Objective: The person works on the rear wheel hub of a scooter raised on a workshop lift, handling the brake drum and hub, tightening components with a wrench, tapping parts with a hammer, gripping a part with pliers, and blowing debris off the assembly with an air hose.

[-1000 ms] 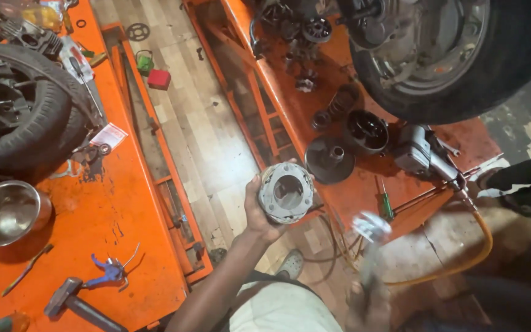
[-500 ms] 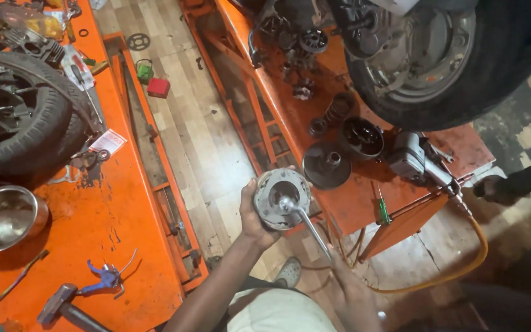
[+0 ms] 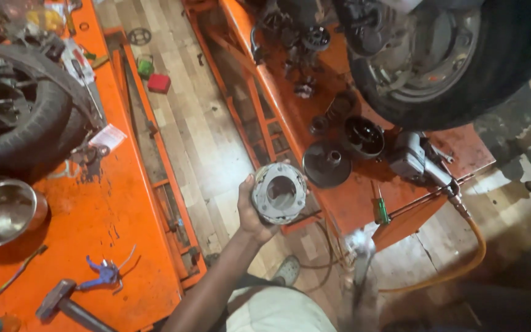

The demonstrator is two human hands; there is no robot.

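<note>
The left hand [image 3: 254, 212] grips a round, grey metal ring-shaped part [image 3: 279, 193], fingers curled around its left rim, held at frame centre above the plank floor. The part has a smooth central bore and a dull, cast face. The right hand [image 3: 359, 246] at 5 o'clock is motion-blurred; its grip cannot be determined. At 2 o'clock, a black dished disc [image 3: 327, 165] lies on the orange steel platform [image 3: 462, 147] beneath a rubber tyre [image 3: 462, 92]. At 8 o'clock lie a shiny steel bowl [image 3: 2, 212] and a hammer [image 3: 62, 302].
</note>
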